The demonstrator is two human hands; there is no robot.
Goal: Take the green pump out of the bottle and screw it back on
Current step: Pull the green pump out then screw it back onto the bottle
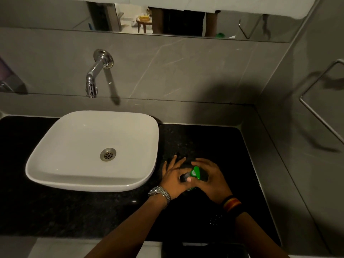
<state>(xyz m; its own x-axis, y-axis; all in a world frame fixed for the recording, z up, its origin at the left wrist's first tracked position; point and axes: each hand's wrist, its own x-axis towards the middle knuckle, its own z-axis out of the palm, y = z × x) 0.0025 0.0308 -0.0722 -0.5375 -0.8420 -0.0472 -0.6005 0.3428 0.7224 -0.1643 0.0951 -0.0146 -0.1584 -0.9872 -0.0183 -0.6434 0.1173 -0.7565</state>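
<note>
Green plastic catches the eye straight away: the pump (195, 172) sits on top of the bottle (191, 188), which stands on the black granite counter (111, 211) just right of the white basin (55, 175), nearly hidden between two hands. Left hand (174, 180) is at the neck, its thumb and a finger seemingly pinching the dark collar under the pump while the other fingers (174, 161) fan out, spread and off the bottle. Right hand (210, 180) cups in from the other side, fingers curled around the pump head; how tightly, I cannot tell. Whether the threads are engaged is hidden too. My read: a light, stiff plastic piece, possibly soapy and slick, so the ribbed collar is the place to grip and twist, with the body steadied low against tipping.
</note>
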